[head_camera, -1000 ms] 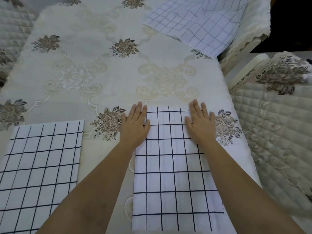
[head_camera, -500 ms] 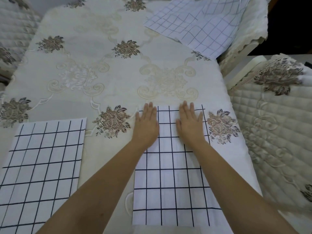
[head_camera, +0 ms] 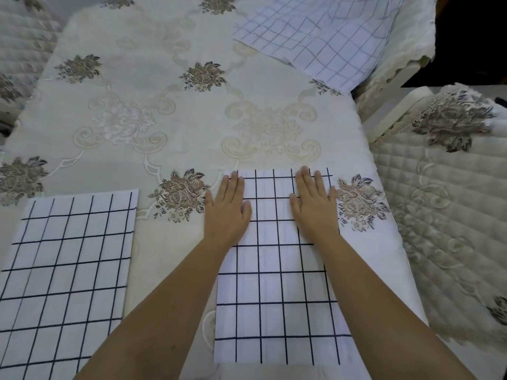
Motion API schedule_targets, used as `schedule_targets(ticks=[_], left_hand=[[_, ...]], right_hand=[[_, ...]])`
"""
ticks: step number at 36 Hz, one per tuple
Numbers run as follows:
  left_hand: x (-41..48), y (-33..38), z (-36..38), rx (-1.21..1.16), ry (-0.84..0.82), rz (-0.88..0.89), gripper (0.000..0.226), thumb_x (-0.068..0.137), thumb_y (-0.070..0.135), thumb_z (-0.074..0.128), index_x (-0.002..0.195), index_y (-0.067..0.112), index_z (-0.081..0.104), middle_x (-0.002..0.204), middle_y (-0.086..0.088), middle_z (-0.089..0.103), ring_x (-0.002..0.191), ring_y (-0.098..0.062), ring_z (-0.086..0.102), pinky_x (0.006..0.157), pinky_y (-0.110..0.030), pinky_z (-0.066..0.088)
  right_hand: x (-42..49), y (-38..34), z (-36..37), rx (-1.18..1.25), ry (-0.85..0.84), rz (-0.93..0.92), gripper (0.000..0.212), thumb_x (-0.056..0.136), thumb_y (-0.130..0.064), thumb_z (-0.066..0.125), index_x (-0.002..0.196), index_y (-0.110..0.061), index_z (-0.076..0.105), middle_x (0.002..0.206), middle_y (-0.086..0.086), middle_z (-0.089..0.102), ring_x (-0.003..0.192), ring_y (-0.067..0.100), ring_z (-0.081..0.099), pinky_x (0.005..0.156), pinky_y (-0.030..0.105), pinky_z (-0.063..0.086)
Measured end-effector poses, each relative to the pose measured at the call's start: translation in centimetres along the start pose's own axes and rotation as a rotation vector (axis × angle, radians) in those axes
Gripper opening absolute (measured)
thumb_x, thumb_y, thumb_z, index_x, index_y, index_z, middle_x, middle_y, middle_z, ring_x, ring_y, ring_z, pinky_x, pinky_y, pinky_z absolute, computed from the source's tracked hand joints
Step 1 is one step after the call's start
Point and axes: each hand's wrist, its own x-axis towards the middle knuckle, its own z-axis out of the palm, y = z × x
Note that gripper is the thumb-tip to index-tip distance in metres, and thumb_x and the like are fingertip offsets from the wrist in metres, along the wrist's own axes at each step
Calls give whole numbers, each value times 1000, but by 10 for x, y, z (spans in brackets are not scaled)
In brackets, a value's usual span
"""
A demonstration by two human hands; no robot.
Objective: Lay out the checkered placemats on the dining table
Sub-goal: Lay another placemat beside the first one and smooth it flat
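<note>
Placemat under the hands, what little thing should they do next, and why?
Probably lift both hands and reach for the far pile: the left hand and right hand lie flat on a placemat that looks smooth, while the pile sits crooked at the corner.

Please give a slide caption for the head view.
Left hand and right hand press flat on a white checkered cloth placemat; a second placemat lies left, a third placemat far right.
</note>
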Motion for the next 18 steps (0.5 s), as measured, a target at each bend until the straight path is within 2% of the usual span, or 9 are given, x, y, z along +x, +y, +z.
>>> schedule_targets(ticks=[6,10,14,18], left_hand=[[-9,-17,2,-10,81,-27,71,84,42,-5,149,17,11,157,3,8,145,-13,5,116,-43,4],[-9,-21,-5,18,13,-19,70,85,42,-9,150,18,4,158,4,-1,145,-11,-1,116,-43,4],[-8,-20,-17,39,-60,-40,54,101,32,15,150,15,0,158,1,-6,146,-14,-4,115,-47,8],[-20,-2,-17,59,-64,-44,55,101,28,17,149,10,-2,158,-5,-8,146,-20,-7,115,-49,7]], right_hand=[[-1,18,-6,-38,27,108,57,95,-34,8,150,-21,5,158,-7,-1,146,17,0,116,44,4],[-1,24,-10,-49,-25,79,53,101,-31,20,150,-20,3,159,-5,-3,146,16,-2,117,45,3],[-2,27,-19,-62,-76,71,55,101,-33,21,150,-16,2,159,-1,-4,146,20,-4,116,49,2],[-17,3,-23,-63,-40,44,58,97,-36,14,150,-11,9,159,5,-1,146,25,-3,115,51,2]])
